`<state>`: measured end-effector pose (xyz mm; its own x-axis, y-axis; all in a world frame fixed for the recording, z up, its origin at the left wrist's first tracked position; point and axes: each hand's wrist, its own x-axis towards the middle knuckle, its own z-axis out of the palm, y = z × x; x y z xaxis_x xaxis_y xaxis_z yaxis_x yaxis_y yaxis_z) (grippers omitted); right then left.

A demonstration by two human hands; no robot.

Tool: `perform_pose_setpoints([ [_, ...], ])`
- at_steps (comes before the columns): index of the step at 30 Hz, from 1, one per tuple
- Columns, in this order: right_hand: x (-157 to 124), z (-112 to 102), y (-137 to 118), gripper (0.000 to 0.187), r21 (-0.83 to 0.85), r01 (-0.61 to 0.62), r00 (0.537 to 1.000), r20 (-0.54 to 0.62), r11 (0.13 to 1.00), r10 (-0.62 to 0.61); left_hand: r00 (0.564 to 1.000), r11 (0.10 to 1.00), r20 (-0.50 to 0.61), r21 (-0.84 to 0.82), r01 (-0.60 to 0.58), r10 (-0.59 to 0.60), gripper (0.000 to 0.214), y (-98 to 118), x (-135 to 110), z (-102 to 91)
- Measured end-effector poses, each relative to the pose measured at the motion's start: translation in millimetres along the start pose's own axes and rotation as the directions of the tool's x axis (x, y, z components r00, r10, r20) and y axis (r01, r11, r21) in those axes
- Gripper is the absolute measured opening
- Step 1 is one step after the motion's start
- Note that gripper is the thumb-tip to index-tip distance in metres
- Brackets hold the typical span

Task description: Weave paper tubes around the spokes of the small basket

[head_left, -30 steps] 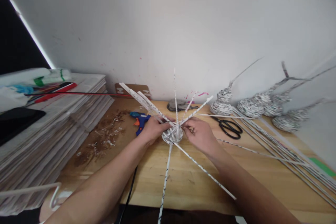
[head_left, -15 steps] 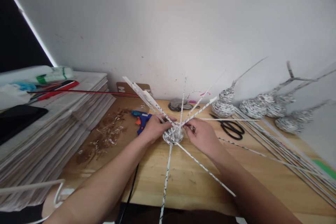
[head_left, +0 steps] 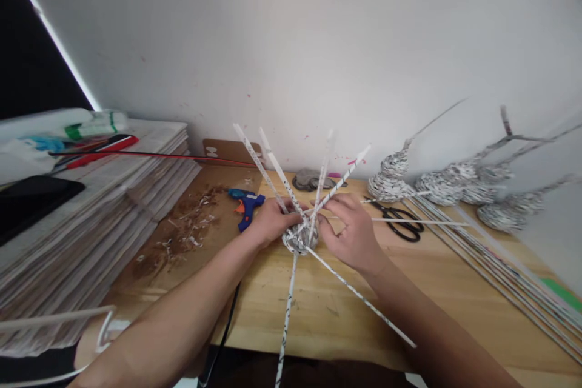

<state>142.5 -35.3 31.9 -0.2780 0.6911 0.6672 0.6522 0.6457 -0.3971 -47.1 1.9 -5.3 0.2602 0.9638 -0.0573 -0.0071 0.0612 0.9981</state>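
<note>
A small woven newspaper base [head_left: 300, 240] sits on the wooden table, with several rolled paper tubes sticking up and out from it. My left hand [head_left: 276, 220] is closed around its left side, fingers partly hidden behind the base and tubes. On the right side, my right hand [head_left: 348, 230] pinches at a paper tube [head_left: 345, 177] that leans up to the right; its thumb is close to the base. One tube [head_left: 287, 315] points toward me over the table's front edge, and another [head_left: 364, 298] slants to the lower right.
A blue glue gun [head_left: 248, 206] lies left of the base, beside paper scraps [head_left: 188, 224]. Black scissors [head_left: 402, 223] lie to the right. Finished woven paper shapes [head_left: 391, 179] and a bundle of paper tubes [head_left: 495, 267] are at right. A newspaper stack [head_left: 150, 194] stands left.
My right hand has risen slightly and its fingers have shifted onto the tubes. The upright tubes have swung to new angles. My left hand stays at the base.
</note>
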Motion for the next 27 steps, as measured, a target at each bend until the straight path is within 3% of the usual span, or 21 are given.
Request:
perform_pose_setpoints([
  [4, -3.2, 6.5, -3.0, 0.008, 0.086, -0.16, 0.985, 0.073, 0.983, 0.154, 1.0, 0.999, -0.016, -0.041, 0.011, -0.011, 0.027, -0.8, 0.2, 1.8],
  [10, -5.4, 9.6, 3.3, 0.009, 0.027, -0.4, 0.916, 0.036, 0.916, 0.399, 0.994, 0.988, -0.085, -0.143, 0.055, -0.067, 0.032, 0.1, 0.6, 3.0],
  [14, -4.4, 8.7, 6.5, 0.019, 0.152, -0.391, 0.915, -0.043, 0.908, 0.402, 0.997, 0.984, -0.035, -0.164, 0.069, -0.075, 0.031, 1.5, -0.5, 3.9],
  [17, -1.4, 7.5, 5.9, 0.025, 0.369, -0.314, 0.911, -0.143, 0.875, 0.387, 0.997, 0.987, -0.016, -0.145, 0.069, -0.072, 0.031, 2.4, -1.6, 5.3],
  [20, 4.0, 3.9, 4.0, 0.023, 0.645, -0.28, 0.859, -0.163, 0.711, 0.486, 0.998, 0.989, -0.013, -0.136, 0.065, -0.068, 0.031, 2.7, -2.0, 5.9],
  [23, 9.7, -3.2, 3.2, 0.027, 0.829, -0.259, 0.802, -0.101, 0.496, 0.588, 0.999, 0.99, -0.01, -0.136, 0.034, -0.036, 0.028, 2.1, -1.7, 5.2],
  [27, 13.3, -11.3, 6.3, 0.034, 0.925, -0.356, 0.745, 0.193, 0.135, 0.639, 0.999, 0.997, 0.018, -0.067, -0.041, 0.042, 0.024, 2.9, -2.9, 4.2],
])
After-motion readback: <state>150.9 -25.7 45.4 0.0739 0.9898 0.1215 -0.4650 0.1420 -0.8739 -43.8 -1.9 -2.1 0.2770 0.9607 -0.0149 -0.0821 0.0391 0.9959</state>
